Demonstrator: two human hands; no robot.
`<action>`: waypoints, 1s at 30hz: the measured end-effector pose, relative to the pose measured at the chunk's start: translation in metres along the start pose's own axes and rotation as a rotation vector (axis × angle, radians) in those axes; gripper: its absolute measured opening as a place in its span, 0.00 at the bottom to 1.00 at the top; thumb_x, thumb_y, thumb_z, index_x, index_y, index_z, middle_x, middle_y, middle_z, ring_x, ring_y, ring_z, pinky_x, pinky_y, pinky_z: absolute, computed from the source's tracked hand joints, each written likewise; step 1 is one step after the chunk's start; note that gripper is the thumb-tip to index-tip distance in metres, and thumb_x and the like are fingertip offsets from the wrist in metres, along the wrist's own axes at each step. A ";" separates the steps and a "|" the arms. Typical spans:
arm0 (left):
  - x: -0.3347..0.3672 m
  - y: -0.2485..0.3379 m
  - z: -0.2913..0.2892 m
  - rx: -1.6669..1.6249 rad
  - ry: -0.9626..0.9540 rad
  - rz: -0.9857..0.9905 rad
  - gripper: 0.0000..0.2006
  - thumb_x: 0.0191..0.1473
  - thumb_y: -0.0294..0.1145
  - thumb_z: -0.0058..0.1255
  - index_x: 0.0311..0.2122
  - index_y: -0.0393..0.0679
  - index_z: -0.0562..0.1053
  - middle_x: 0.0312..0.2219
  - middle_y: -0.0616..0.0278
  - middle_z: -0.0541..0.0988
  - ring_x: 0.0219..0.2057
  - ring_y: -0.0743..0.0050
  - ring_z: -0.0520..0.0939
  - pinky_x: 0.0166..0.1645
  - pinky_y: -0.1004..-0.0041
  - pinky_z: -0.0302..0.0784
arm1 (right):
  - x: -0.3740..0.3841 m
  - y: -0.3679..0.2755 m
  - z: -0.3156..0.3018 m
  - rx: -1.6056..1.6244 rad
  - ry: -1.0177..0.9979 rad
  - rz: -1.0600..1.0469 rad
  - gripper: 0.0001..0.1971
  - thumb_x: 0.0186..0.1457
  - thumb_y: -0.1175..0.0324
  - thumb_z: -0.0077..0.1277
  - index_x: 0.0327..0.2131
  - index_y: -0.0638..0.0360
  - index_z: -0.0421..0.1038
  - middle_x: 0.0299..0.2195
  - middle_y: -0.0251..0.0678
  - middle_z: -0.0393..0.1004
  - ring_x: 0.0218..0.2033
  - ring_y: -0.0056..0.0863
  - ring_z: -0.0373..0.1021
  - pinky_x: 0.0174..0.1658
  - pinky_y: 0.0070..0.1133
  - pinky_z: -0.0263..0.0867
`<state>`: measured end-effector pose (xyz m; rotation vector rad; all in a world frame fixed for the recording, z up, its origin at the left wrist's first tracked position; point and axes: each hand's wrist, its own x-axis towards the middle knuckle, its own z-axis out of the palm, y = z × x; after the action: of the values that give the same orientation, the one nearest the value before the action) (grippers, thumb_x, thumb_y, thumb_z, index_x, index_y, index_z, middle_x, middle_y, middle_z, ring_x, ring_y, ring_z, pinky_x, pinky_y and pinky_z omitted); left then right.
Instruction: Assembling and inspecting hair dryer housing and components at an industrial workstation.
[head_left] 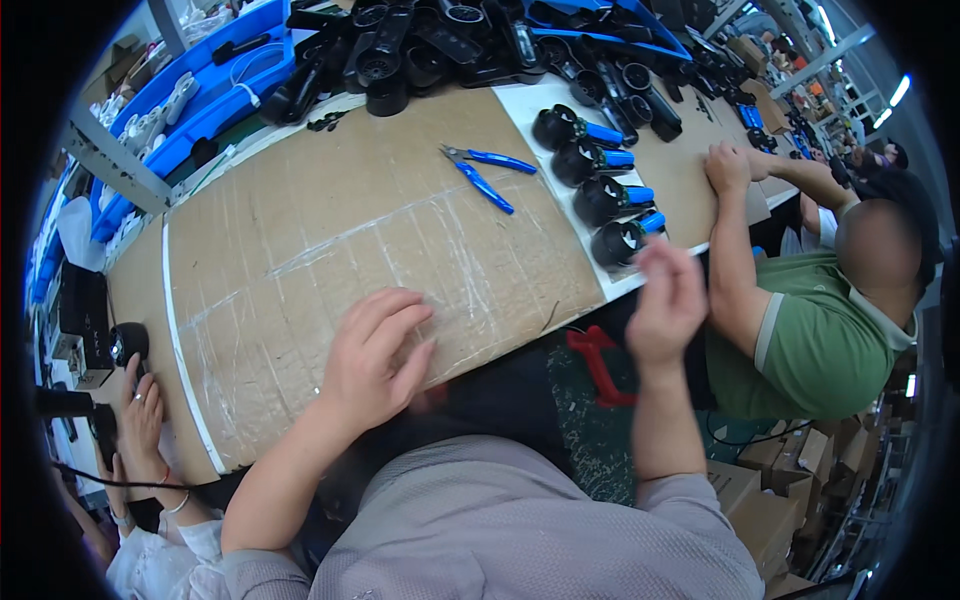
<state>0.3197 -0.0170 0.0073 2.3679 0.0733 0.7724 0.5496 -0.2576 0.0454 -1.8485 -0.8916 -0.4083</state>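
My left hand (375,355) hovers over the front edge of the cardboard-covered table (330,225), its fingers loosely bent and the thumb apart, with nothing visible in it. Motion blurs my right hand (668,303), raised just off the table's front edge; its fingers look curled, and whether they hold anything cannot be seen. Nearest to it is a row of several round black housings with blue cylinders (617,243), lying on a white strip (530,105). Farther back on the cardboard lie blue-handled cutting pliers (487,178), jaws and handles spread.
Black plastic device parts (420,50) are heaped along the back. Blue bins (190,110) stand at the far left. A co-worker in a green shirt (825,340) sits at the right; another person's hand (143,415) touches a black part at the left. A red object (600,365) sits below the edge.
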 end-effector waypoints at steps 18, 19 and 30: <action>0.074 0.016 0.137 -0.238 -0.022 -0.001 0.35 0.45 0.34 0.68 0.60 0.40 0.69 0.54 0.49 0.77 0.54 0.47 0.79 0.61 0.57 0.72 | 0.034 0.109 -0.076 -0.640 -0.661 -0.092 0.27 0.50 0.75 0.59 0.57 0.61 0.73 0.53 0.44 0.73 0.52 0.45 0.70 0.57 0.31 0.66; 0.075 0.015 0.141 -0.260 -0.032 0.001 0.35 0.45 0.34 0.68 0.60 0.40 0.69 0.54 0.49 0.77 0.55 0.47 0.78 0.62 0.57 0.72 | 0.033 0.116 -0.081 -0.636 -0.670 -0.067 0.27 0.50 0.75 0.59 0.56 0.62 0.72 0.54 0.45 0.73 0.53 0.45 0.69 0.57 0.31 0.66; 0.027 -0.013 0.058 -0.303 0.036 -0.027 0.39 0.44 0.36 0.70 0.63 0.40 0.67 0.57 0.49 0.76 0.57 0.47 0.77 0.63 0.56 0.72 | 0.013 0.029 -0.031 -0.258 -0.646 0.121 0.24 0.46 0.76 0.62 0.50 0.63 0.70 0.45 0.44 0.75 0.44 0.42 0.72 0.52 0.29 0.67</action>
<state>0.3757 -0.0324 -0.0224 2.0630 0.0028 0.7560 0.5828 -0.2866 0.0488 -2.3112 -1.1816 0.1792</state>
